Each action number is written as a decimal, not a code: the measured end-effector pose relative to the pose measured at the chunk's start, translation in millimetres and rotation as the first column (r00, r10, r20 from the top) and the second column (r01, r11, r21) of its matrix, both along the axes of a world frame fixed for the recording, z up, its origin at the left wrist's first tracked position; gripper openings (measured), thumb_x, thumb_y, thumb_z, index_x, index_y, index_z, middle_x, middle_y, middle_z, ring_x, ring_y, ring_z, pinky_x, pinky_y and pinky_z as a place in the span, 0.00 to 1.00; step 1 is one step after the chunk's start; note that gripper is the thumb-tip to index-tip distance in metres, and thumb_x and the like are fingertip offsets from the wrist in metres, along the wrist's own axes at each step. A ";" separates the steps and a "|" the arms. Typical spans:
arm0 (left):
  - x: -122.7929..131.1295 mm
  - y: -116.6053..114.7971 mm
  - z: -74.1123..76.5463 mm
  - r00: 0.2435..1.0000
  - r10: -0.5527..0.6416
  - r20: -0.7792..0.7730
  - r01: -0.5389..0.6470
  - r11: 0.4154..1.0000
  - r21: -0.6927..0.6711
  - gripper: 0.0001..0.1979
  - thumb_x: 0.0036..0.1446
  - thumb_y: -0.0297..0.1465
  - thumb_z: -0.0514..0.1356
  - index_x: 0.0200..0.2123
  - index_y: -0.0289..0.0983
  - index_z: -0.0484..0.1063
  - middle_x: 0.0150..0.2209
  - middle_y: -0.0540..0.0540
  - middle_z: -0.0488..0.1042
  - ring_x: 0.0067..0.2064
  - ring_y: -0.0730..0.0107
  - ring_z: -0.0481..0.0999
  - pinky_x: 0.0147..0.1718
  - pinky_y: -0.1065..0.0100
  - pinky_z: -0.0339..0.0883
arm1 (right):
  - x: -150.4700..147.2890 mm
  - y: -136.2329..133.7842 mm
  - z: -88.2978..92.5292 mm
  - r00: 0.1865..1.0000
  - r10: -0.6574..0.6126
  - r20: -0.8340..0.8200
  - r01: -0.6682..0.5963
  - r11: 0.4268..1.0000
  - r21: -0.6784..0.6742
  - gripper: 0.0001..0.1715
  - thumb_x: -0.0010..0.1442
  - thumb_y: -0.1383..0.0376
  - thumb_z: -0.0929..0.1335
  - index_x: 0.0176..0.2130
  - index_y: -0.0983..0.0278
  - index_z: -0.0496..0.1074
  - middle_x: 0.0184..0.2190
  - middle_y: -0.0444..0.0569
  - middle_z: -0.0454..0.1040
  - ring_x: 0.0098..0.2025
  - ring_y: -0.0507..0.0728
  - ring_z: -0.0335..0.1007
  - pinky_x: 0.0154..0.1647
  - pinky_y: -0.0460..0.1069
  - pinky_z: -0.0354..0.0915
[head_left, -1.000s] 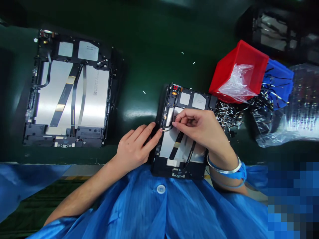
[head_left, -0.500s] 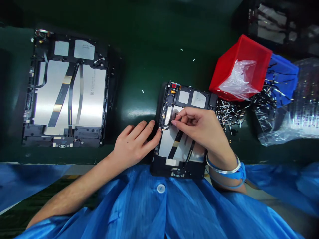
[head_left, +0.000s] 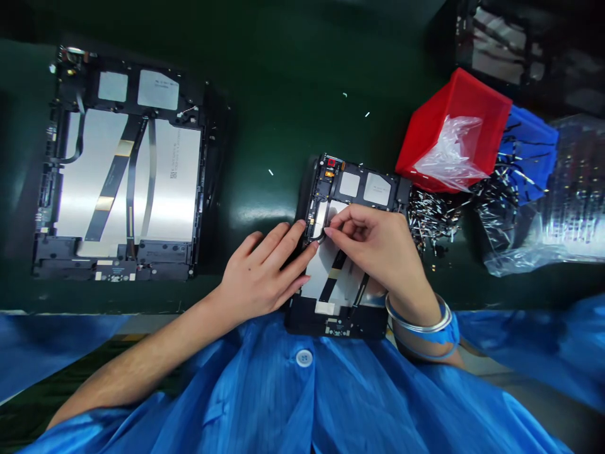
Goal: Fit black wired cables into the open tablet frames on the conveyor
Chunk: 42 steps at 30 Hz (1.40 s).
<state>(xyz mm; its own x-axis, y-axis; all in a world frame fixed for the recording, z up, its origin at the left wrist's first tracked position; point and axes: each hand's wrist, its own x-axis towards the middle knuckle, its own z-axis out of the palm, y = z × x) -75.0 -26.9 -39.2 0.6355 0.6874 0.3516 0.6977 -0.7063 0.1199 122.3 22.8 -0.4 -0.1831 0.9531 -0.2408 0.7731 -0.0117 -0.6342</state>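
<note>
An opened tablet point(head_left: 309, 318) lies in front of me, its silver battery and black ribbon cables exposed. My right hand point(head_left: 375, 243) is over its middle, thumb and forefinger pinched on a thin black flex cable point(head_left: 322, 237) that curves near the tablet's left side. The pinched end is hidden by the fingertips. My left hand point(head_left: 267, 268) reaches in from the left with fingers extended. Its fingertips rest on the tablet's left edge, the forefinger close to the cable's lower bend.
A larger-looking opened tablet point(head_left: 189, 183) lies at the left. At the right stand a red bin point(head_left: 423, 142) with clear plastic, a blue bin point(head_left: 536, 142) with black strips, a heap of small parts point(head_left: 432, 217) and plastic packaging point(head_left: 576, 189). Tiny white scraps dot the green table point(head_left: 283, 113).
My left hand has slid right, further onto the tablet's left edge, its forefinger now nearer the cable. My right hand keeps its pinch and has barely moved.
</note>
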 end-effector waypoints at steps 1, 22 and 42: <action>0.0 0.6 1.7 1.000 -0.003 -0.021 0.004 1.000 0.009 0.20 0.68 0.37 0.49 0.55 0.36 0.72 0.57 0.36 0.72 0.54 0.53 0.73 0.43 0.59 0.63 | -0.8 -1.7 0.4 1.000 0.011 0.029 -0.012 1.000 0.022 0.02 0.55 0.67 0.69 0.29 0.63 0.73 0.17 0.39 0.68 0.21 0.48 0.61 0.26 0.46 0.53; -2.7 12.2 8.8 0.976 -0.203 -0.077 0.203 0.979 -0.011 0.19 0.67 0.30 0.47 0.52 0.30 0.72 0.61 0.41 0.68 0.63 0.57 0.65 0.55 0.59 0.62 | 10.8 28.5 -7.6 0.965 0.017 -0.260 -0.019 1.000 -0.004 0.11 0.55 0.60 0.72 0.29 0.66 0.72 0.17 0.40 0.68 0.19 0.46 0.60 0.23 0.45 0.55; -3.3 21.5 16.7 0.945 -0.296 -0.142 0.283 0.954 -0.102 0.15 0.64 0.30 0.50 0.49 0.32 0.72 0.61 0.38 0.67 0.63 0.53 0.66 0.52 0.55 0.66 | 11.2 16.3 -10.5 0.993 0.094 0.068 -0.110 0.948 0.300 0.03 0.58 0.67 0.69 0.35 0.64 0.75 0.19 0.40 0.68 0.24 0.50 0.62 0.29 0.46 0.56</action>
<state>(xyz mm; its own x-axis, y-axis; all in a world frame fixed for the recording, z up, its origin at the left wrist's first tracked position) -78.3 -5.5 -22.5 0.8533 0.4872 0.1858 0.4787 -0.8732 0.0914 133.5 39.1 -10.8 -0.2779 0.9596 0.0445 0.7923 0.2552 -0.5541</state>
